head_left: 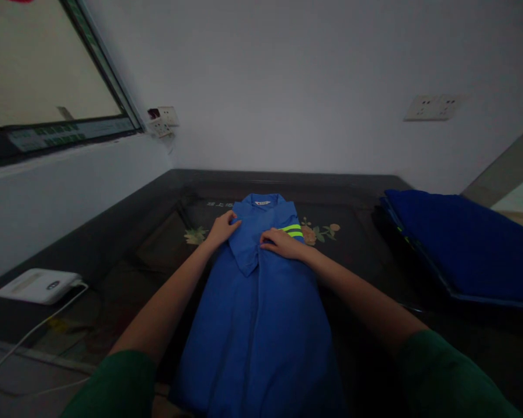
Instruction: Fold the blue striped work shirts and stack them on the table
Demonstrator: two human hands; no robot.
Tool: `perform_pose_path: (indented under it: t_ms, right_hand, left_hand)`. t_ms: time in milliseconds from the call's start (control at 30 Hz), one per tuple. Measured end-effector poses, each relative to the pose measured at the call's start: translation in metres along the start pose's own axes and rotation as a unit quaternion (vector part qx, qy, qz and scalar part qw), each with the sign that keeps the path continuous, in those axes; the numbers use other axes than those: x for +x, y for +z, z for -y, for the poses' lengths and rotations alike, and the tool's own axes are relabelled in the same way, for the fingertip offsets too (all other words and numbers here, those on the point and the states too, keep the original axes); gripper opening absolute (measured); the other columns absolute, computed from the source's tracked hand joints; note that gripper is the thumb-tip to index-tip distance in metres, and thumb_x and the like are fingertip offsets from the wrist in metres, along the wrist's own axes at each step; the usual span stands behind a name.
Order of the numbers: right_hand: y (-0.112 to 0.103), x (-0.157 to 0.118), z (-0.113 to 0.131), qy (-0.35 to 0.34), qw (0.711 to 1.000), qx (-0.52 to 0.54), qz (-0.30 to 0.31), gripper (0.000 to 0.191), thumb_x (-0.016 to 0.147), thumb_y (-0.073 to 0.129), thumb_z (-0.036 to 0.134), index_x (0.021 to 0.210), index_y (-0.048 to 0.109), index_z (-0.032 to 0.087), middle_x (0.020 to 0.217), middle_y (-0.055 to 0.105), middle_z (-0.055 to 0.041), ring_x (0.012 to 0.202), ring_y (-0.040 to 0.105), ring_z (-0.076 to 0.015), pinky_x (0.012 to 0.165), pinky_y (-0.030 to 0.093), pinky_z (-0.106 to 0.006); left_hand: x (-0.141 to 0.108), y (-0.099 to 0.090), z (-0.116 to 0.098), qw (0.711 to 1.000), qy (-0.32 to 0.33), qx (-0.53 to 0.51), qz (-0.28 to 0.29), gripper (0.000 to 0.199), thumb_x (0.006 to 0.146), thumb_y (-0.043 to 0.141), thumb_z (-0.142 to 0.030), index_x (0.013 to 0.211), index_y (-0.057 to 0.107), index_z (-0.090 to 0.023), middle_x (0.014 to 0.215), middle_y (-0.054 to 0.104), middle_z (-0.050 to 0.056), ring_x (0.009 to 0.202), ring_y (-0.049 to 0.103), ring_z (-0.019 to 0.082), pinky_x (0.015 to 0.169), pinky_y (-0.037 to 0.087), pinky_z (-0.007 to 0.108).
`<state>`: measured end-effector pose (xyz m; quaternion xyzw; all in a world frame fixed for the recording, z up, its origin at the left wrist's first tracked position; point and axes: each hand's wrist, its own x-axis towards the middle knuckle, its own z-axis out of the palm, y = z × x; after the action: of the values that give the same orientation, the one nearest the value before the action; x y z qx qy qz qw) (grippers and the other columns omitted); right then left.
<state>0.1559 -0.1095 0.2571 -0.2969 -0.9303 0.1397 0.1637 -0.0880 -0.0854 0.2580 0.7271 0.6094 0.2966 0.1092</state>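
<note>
Left hand [224,227] and right hand [283,242] rest on blue shirt [283,325], collar [246,201] toward table's [353,181] far edge, probably steadying it; fingers bent, can't tell if pinching.

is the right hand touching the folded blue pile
No, the right hand is on the shirt, and the pile lies apart from it, farther right.

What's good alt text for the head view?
A person's left hand and right hand touch a blue garment, partly folded, on a dark floral table. Folded blue cloth lies at right; a white device sits at left.
</note>
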Motion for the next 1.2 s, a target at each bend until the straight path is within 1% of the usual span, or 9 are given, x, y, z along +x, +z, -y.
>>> perform_pose_path:
  t_ms: [133,200,300,367,467,733,933,1067,1200]
  right_hand:
    - [0.000,0.001,0.002,0.010,1.000,-0.020,0.002,0.015,0.092,0.055,0.029,0.096,0.062,0.017,0.092,0.062,-0.0063,0.088,0.054,-0.0187,0.079,0.037,-0.029]
    - [-0.001,0.000,0.004,0.010,1.000,-0.028,0.004,0.015,0.093,0.054,0.029,0.096,0.061,0.017,0.092,0.062,-0.0061,0.088,0.053,-0.0187,0.078,0.036,-0.029]
    - [-0.001,0.000,0.006,0.011,0.999,-0.042,0.008,0.016,0.093,0.053,0.030,0.097,0.061,0.016,0.091,0.061,-0.0065,0.088,0.052,-0.0189,0.077,0.035,-0.029]
    - [-0.001,0.000,0.007,0.014,0.998,-0.052,0.012,0.017,0.094,0.052,0.030,0.096,0.061,0.016,0.091,0.061,-0.0066,0.088,0.052,-0.0190,0.078,0.035,-0.030]
    - [0.000,0.001,0.007,0.020,0.998,-0.062,0.018,0.017,0.094,0.051,0.030,0.096,0.061,0.016,0.091,0.062,-0.0065,0.089,0.053,-0.0193,0.079,0.035,-0.030]
    - [-0.003,0.000,0.014,0.045,0.996,-0.078,0.019,0.021,0.095,0.049,0.033,0.094,0.062,0.016,0.089,0.063,-0.0080,0.086,0.054,-0.0201,0.074,0.036,-0.030]
    - [0.003,0.004,0.018,0.057,0.993,-0.104,0.015,0.021,0.094,0.051,0.032,0.091,0.063,0.015,0.086,0.064,-0.0090,0.087,0.053,-0.0221,0.074,0.035,-0.032]
    - [0.010,0.001,0.017,0.065,0.990,-0.123,-0.012,0.021,0.092,0.053,0.034,0.091,0.062,0.016,0.088,0.064,-0.0089,0.088,0.052,-0.0225,0.077,0.036,-0.033]
    - [0.020,-0.006,0.016,0.065,0.988,-0.128,-0.059,0.018,0.093,0.052,0.031,0.091,0.060,0.015,0.091,0.063,-0.0094,0.090,0.051,-0.0219,0.081,0.036,-0.033]
  left_hand:
    - [-0.017,0.001,-0.018,0.991,0.030,0.122,-0.051,0.036,0.081,0.059,-0.024,0.117,0.055,-0.018,0.114,0.059,0.013,0.106,0.054,0.028,0.089,0.041,0.040]
    - [-0.032,0.001,-0.033,0.985,0.064,0.145,-0.070,0.034,0.082,0.056,-0.020,0.116,0.056,-0.018,0.120,0.057,0.014,0.113,0.051,0.030,0.093,0.039,0.042]
    - [-0.060,0.003,-0.054,0.994,0.085,0.032,0.054,0.021,0.089,0.046,-0.023,0.105,0.060,-0.017,0.096,0.065,0.009,0.092,0.061,0.022,0.081,0.045,0.033]
    - [-0.079,0.008,-0.063,0.988,0.069,-0.056,0.124,0.025,0.092,0.045,-0.030,0.111,0.056,-0.017,0.083,0.066,0.004,0.077,0.063,0.019,0.071,0.046,0.029]
    - [-0.096,0.014,-0.067,0.988,0.044,-0.088,0.122,0.045,0.090,0.050,-0.035,0.131,0.042,-0.018,0.079,0.065,0.001,0.071,0.063,0.018,0.065,0.046,0.026]
    - [-0.106,0.012,-0.065,0.982,0.134,-0.024,0.128,0.044,0.092,0.045,-0.029,0.135,0.037,-0.021,0.084,0.063,0.002,0.079,0.063,0.019,0.073,0.048,0.030]
    - [-0.108,0.011,-0.066,0.962,0.222,0.064,0.143,0.036,0.096,0.032,-0.021,0.130,0.044,-0.019,0.111,0.064,0.011,0.098,0.063,0.022,0.086,0.049,0.036]
    - [-0.107,0.014,-0.062,0.954,0.248,0.091,0.139,0.032,0.097,0.032,-0.022,0.123,0.051,-0.019,0.101,0.066,0.008,0.092,0.063,0.021,0.086,0.050,0.036]
    - [-0.108,0.016,-0.064,0.961,0.250,0.086,0.084,0.025,0.094,0.041,-0.024,0.110,0.060,-0.019,0.099,0.062,0.009,0.095,0.059,0.022,0.088,0.048,0.039]
